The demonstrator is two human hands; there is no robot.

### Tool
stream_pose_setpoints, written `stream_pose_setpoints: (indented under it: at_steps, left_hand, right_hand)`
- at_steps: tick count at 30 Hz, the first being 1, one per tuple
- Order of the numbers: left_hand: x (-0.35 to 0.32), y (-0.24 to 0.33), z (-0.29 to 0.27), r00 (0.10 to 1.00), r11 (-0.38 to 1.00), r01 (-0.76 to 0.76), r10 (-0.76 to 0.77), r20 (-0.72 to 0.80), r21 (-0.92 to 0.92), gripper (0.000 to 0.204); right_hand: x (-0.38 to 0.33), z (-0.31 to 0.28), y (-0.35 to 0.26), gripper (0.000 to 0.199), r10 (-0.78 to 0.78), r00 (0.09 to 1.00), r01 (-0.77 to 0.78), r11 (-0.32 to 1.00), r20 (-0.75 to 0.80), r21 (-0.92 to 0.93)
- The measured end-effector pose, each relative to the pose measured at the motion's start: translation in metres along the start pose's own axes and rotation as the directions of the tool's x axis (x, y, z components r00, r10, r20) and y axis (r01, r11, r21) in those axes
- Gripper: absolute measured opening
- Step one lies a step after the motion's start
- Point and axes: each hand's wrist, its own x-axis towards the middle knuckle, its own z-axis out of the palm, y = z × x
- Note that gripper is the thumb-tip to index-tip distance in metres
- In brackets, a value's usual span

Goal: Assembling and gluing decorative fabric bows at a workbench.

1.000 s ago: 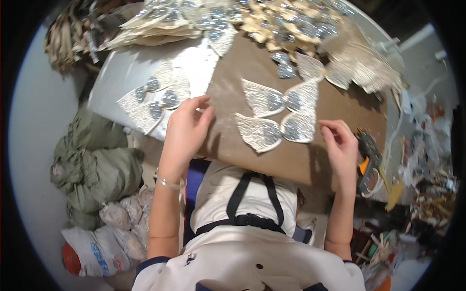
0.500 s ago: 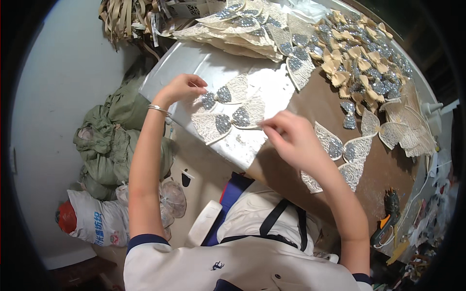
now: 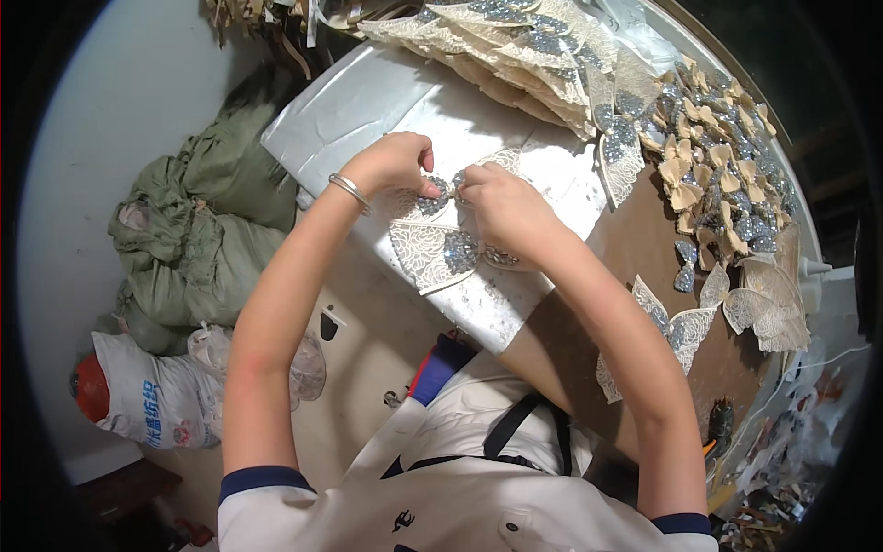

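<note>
On the white-covered part of the table, a cream lace bow [image 3: 511, 164] with grey glitter patches lies between my hands. My left hand [image 3: 391, 167], with bangles at the wrist, holds its left glitter patch, the thumb on top. Bunched fingertips of my right hand [image 3: 509, 210] grip the bow near its middle and hide part of it. Just nearer to me lies a second lace bow [image 3: 425, 250] with the same glitter patches, its right wing partly covered by my right hand.
A stack of lace pieces [image 3: 497, 69] stands at the far side. To the right is a heap of small beige and glitter bows [image 3: 717, 175]. More lace bows [image 3: 685, 331] lie on the brown board [image 3: 635, 239], near a glue gun [image 3: 720, 423]. Green sacks [image 3: 212, 248] fill the left.
My right hand has moved left and away from me, from the nearer lace bow to the farther one. My left hand has shifted right onto the farther bow. The view has shifted too.
</note>
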Motion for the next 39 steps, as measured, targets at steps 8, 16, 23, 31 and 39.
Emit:
stream_pose_setpoints:
  at_steps: [8, 16, 23, 31, 39]
  left_hand:
    - [0.005, 0.019, 0.000, 0.997, 0.952, 0.026, -0.003, -0.078, 0.303, 0.038]
    - [-0.016, 0.038, -0.043, 0.996, 0.998, -0.008, 0.013, 0.089, -0.058, 0.029]
    - [-0.129, 0.140, -0.055, 0.979, 0.667, -0.139, 0.202, -0.002, -0.732, 0.024]
    - [-0.188, 0.172, 0.001, 0.979, 0.550, -0.170, 0.187, -0.077, -0.818, 0.017]
    - [-0.200, 0.201, 0.058, 0.949, 0.558, -0.301, 0.093, -0.302, -0.773, 0.011]
  right_hand:
    - [0.004, -0.006, 0.005, 0.016, 0.008, 1.000, -0.008, 0.999, -0.014, 0.039]
    - [-0.040, -0.056, -0.028, 0.028, 0.536, 0.828, -0.483, 0.532, 0.165, 0.695]
    - [-0.072, -0.077, -0.059, 0.050, 0.387, 0.912, 0.020, -0.377, 0.138, 0.926]
    - [-0.115, -0.118, -0.118, 0.032, 0.582, 0.812, 0.103, -0.074, -0.041, 0.992]
    - [-0.158, -0.115, -0.127, 0.036, 0.213, 0.751, 0.069, 0.916, -0.625, 0.395]
